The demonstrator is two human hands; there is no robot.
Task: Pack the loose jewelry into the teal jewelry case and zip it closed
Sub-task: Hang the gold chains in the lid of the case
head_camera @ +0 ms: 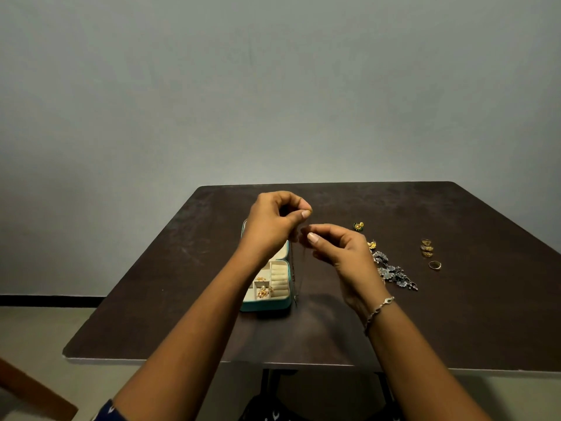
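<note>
Currently, the packing is being judged as partly done. At left of centre on the dark table point(182, 268), the teal jewelry case point(264, 305) is lying open, and a few small gold pieces point(263, 291) are sitting in its cream compartments. Above the case, the left hand point(273, 221) is being held with its fingers curled, pinching the top of a thin chain point(295, 299). The chain is hanging down along the case's right edge. Just beside it, the right hand point(337, 253) is pinching the same chain a little lower, fingers curled.

Further right, loose jewelry is waiting on the table: a green and gold earring point(358, 226), a yellow earring point(372, 244), a dark silver necklace point(391, 273), a row of gold rings point(426, 247) and a single ring point(435, 265). All of these are yet to be packed, and the zip is yet to be closed.
</note>
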